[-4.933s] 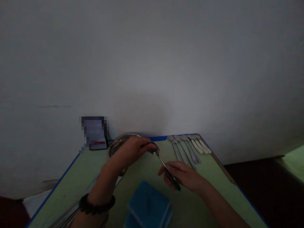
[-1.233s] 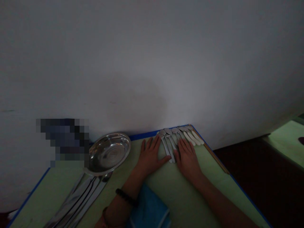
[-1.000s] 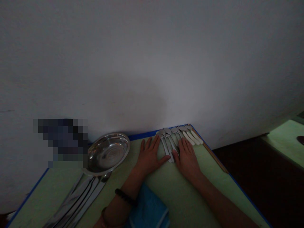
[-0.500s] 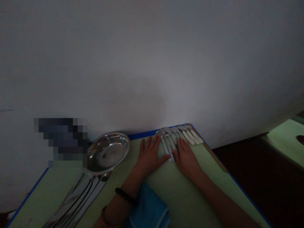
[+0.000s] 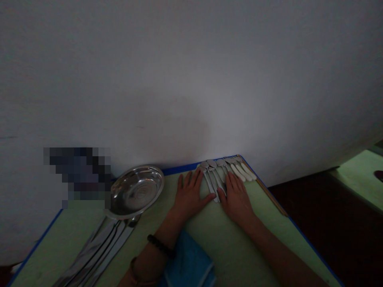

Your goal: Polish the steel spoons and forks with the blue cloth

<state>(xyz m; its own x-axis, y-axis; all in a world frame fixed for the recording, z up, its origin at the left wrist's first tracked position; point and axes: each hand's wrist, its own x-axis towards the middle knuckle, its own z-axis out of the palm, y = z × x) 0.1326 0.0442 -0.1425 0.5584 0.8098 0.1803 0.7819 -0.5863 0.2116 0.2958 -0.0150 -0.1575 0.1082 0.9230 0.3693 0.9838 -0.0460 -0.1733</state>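
Several metal spoons [image 5: 212, 175] lie side by side near the far edge of the green table, bowls toward the wall. My left hand [image 5: 188, 195] rests flat at their left side, fingers spread, its thumb touching the handles. On the right, my right hand [image 5: 236, 195] lies with fingers stretched out, its thumb close to the handle ends and its fingertips covering part of the spoons there. Just beyond it are several forks with white handles [image 5: 243, 172]. A blue cloth [image 5: 190, 263] lies under and beside my left forearm.
A round steel basin [image 5: 139, 193] stands at left, with several long metal utensils [image 5: 98, 251] below it. Thin wooden sticks [image 5: 271, 195] run along the table's right edge. A white wall [image 5: 191, 79] rises behind the table [image 5: 209, 231]. Another table [image 5: 359, 179] stands at far right.
Almost nothing differs. My right hand has shifted very slightly to the right, and the view has moved a little.
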